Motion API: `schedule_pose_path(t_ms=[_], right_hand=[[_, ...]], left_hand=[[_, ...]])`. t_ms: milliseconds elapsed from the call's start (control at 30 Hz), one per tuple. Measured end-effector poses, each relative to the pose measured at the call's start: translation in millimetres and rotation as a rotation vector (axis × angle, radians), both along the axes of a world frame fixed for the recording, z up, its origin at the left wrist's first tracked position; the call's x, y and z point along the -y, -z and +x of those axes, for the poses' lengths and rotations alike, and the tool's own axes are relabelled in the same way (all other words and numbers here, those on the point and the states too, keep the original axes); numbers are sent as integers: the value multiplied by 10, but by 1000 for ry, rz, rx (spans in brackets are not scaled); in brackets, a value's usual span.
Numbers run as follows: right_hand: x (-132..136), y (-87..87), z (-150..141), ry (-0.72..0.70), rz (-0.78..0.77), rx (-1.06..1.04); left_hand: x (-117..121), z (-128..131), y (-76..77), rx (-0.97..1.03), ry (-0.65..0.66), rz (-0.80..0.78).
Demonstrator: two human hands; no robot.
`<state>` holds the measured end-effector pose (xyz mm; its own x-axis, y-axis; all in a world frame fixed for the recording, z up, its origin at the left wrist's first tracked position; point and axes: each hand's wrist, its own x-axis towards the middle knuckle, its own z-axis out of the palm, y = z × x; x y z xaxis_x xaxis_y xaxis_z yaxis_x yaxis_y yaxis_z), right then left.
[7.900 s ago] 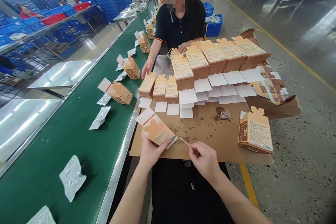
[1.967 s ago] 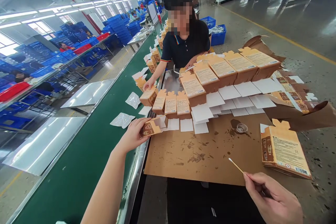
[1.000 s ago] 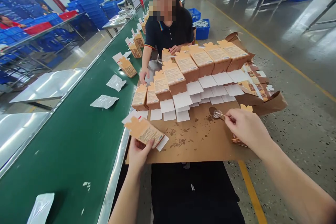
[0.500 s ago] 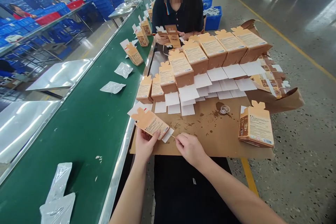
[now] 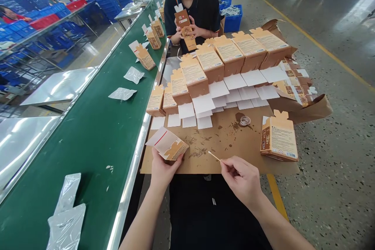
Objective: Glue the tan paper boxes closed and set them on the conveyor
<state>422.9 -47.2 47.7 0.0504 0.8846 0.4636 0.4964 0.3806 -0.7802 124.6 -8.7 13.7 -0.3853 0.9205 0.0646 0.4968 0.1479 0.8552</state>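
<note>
My left hand point(image 5: 164, 172) grips a small kraft-coloured carton point(image 5: 168, 144) above the cardboard sheet, with its white flap and red strip turned up. My right hand point(image 5: 241, 179) pinches a thin wooden swab point(image 5: 215, 156), its tip pointing left toward the carton and apart from it. Farther up the sheet, a small glass dish point(image 5: 245, 121) sits in brown stains. A flat printed carton point(image 5: 279, 136) lies to the right of my hands. Rows of standing cartons point(image 5: 231, 56) with white cards point(image 5: 203, 103) before them fill the far half of the sheet.
A green conveyor belt point(image 5: 88, 140) on my left carries cartons and clear plastic pouches point(image 5: 66, 222). Across the table, a co-worker's hands point(image 5: 184, 27) hold a brown carton. Blue crates point(image 5: 233, 17) stand behind, and a torn cardboard box point(image 5: 304, 103) lies at the right.
My left hand has turned the carton over, bringing the white flap up. My right hand has moved right and away from it. The co-worker has raised a carton higher.
</note>
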Motion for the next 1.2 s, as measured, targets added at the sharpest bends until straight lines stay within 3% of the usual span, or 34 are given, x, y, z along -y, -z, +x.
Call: schedule_pose_path(t_ms=[67, 133, 267, 367, 467, 567, 667, 867, 933, 1000, 1067, 1200], right_hand=[[-5, -18, -25, -29, 7, -23], [-14, -24, -33, -39, 20, -42], [-18, -7, -14, -38, 29, -91], [-24, 9, -27, -62, 33, -123], [-56, 19, -68, -94, 26, -144], [-101, 41, -81, -92, 4, -142], [-118, 70, -14, -54, -27, -143], [10, 71, 330, 81, -74, -118], [81, 62, 444, 155, -95, -94], [140, 54, 520, 196, -111, -79], [169, 41, 544, 201, -116, -83], [141, -41, 472, 163, -108, -96]], left_hand=[[-1, -101, -54, -68, -59, -5], [2, -345, -110, -174, -206, -28], [-34, -1129, -198, -215, -536, -38], [-166, -1623, -204, -99, -604, -30], [-380, -1836, -168, -73, -654, -38], [-549, -1846, -125, -7, -642, -4], [-572, -1819, -75, 50, -574, 19], [-188, -1822, -4, 109, -600, 82], [-68, -1735, -58, 63, -626, 178], [-107, -1571, -161, -4, -585, 325], [-383, -1351, -297, 18, -455, 369], [-1429, -899, -543, 171, -223, 156]])
